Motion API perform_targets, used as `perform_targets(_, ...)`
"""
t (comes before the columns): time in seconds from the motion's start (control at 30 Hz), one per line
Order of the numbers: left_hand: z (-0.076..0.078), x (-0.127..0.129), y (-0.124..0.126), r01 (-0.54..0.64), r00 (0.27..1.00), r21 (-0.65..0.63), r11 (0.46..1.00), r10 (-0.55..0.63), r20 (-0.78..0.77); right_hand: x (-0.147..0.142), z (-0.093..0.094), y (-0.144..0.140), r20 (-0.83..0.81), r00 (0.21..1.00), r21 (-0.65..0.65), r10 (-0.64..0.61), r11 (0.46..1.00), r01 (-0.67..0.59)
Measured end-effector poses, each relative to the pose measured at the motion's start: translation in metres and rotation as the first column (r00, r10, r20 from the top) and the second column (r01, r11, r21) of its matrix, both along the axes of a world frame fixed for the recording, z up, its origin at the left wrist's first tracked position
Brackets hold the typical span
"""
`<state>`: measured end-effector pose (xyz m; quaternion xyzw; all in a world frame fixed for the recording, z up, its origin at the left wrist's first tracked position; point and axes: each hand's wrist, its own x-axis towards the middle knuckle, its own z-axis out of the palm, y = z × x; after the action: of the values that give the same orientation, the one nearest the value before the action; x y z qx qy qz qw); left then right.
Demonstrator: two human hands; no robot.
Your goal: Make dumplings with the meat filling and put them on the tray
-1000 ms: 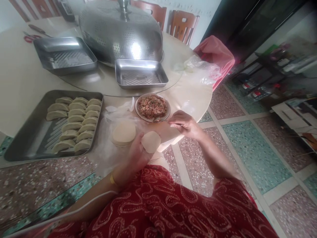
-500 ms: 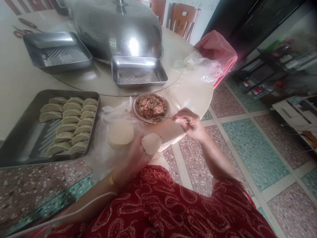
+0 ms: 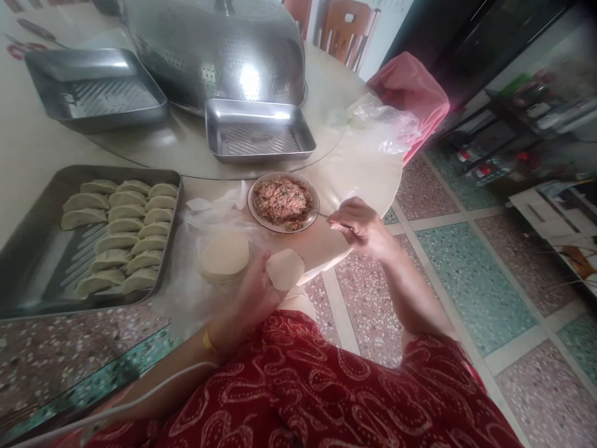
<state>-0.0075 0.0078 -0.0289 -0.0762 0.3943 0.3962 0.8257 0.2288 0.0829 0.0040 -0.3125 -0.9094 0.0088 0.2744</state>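
My left hand (image 3: 254, 294) holds a round dumpling wrapper (image 3: 285, 269) flat on its fingers, just off the table's near edge. My right hand (image 3: 359, 225) grips a thin metal spoon (image 3: 321, 216) whose tip lies in the bowl of minced meat filling (image 3: 283, 201). A stack of wrappers (image 3: 224, 255) rests on clear plastic beside my left hand. To the left, a steel tray (image 3: 28, 274) carries several folded dumplings (image 3: 122, 231) in rows.
Two more steel trays (image 3: 259, 132) (image 3: 96, 90) and a large perforated metal dome cover (image 3: 212, 46) sit on the round table (image 3: 28, 162). A crumpled plastic bag (image 3: 380, 124) and pink cloth (image 3: 413, 93) lie at the right edge. Wooden chairs (image 3: 342, 34) stand behind.
My right hand has moved from above the table edge toward the bowl, and the spoon now reaches into the filling. The left hand keeps the wrapper still.
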Motion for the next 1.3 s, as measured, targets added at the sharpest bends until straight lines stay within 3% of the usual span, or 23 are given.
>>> perform_targets(0.23,0.002,-0.001,-0.001,-0.006,1.000,0.025,1.000,0.007,-0.012,-0.016,0.004,0.003,-0.107,0.994,-0.138,-0.020,0.990,0.005)
perform_targets(0.33,0.002,-0.002,-0.001,0.000,1.000,0.039,0.999,0.001,-0.022,-0.023,0.001,0.001,-0.178,0.967,-0.194,-0.183,0.970,0.148)
perform_targets(0.43,0.003,-0.003,-0.001,0.002,1.000,0.029,1.000,-0.001,-0.018,-0.029,-0.006,-0.004,-0.246,0.888,-0.284,-0.389,0.905,0.317)
perform_targets(0.5,0.004,-0.002,-0.001,0.003,1.000,0.021,1.000,-0.003,-0.009,-0.032,-0.011,-0.009,-0.274,0.852,-0.332,-0.447,0.875,0.353)
perform_targets(0.6,0.005,-0.001,0.000,0.006,1.000,0.030,1.000,-0.005,-0.019,-0.034,-0.021,-0.016,-0.291,0.868,-0.334,-0.402,0.893,0.301)
perform_targets(0.7,0.007,-0.001,0.001,0.015,0.998,0.035,0.999,-0.013,-0.055,-0.034,-0.033,-0.020,-0.334,0.904,-0.298,-0.267,0.940,0.167)
perform_targets(0.9,0.006,-0.001,0.002,-0.015,0.999,0.006,1.000,0.015,-0.035,-0.032,-0.056,-0.022,-0.483,0.862,-0.282,-0.151,0.959,0.010)
perform_targets(1.07,0.000,-0.003,0.006,-0.036,0.999,0.014,0.999,0.036,-0.017,-0.036,-0.068,-0.026,-0.643,0.688,-0.491,-0.336,0.870,-0.035)
perform_targets(1.2,-0.004,-0.004,0.012,-0.095,0.995,0.006,0.995,0.095,0.023,-0.040,-0.076,-0.018,-0.697,0.547,-0.558,-0.463,0.830,-0.008)
perform_targets(1.3,-0.006,-0.004,0.016,-0.135,0.990,0.013,0.991,0.135,0.043,-0.041,-0.074,-0.013,-0.680,0.403,-0.681,-0.613,0.732,-0.036)
